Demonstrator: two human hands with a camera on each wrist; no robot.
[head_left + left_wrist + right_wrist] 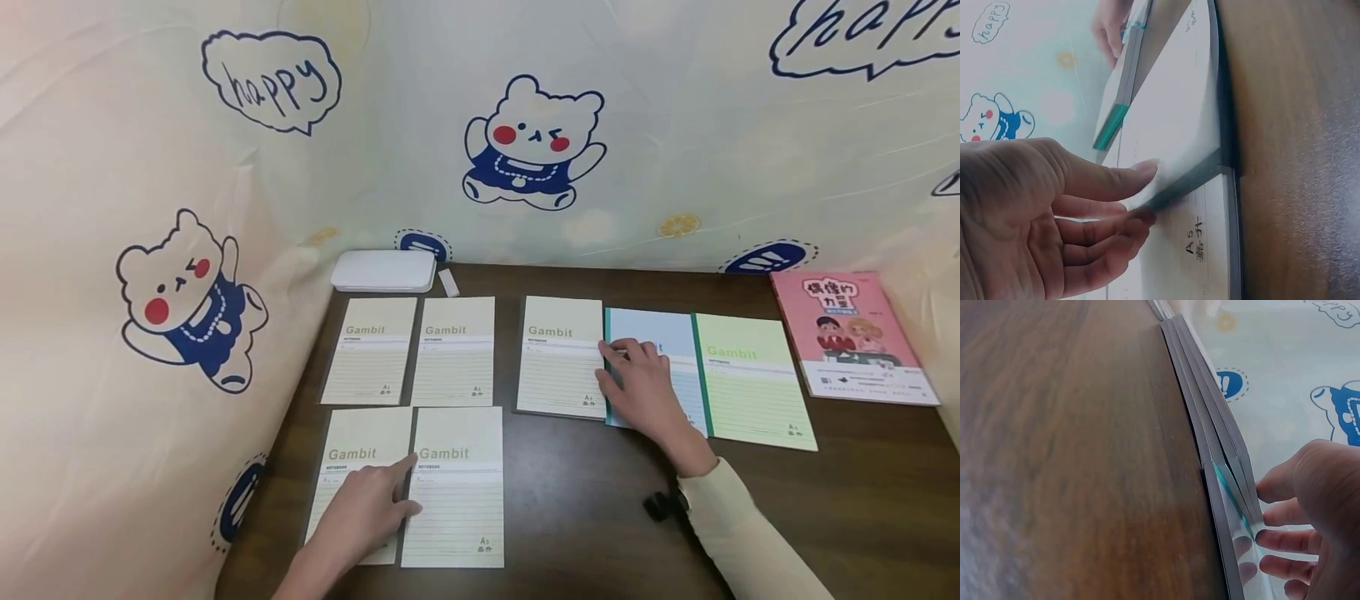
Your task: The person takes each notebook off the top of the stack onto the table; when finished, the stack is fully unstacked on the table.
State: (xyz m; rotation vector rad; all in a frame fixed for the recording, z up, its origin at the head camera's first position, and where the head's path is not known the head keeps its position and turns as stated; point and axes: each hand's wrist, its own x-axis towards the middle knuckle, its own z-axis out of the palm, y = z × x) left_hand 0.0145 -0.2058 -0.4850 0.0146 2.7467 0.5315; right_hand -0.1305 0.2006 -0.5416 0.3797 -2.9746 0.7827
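Left hand (369, 510) pinches a notebook (459, 512), lower centre; right hand (647, 390) pinches a stack (561, 371) (its edge, right of centre).

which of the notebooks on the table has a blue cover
The pale blue paper notebook with the green spine, partly under the right hand, between a cream notebook and a light green notebook; no other notebook is blue.

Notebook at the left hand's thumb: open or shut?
Shut: the notebook shows its printed front cover face up in the head view.
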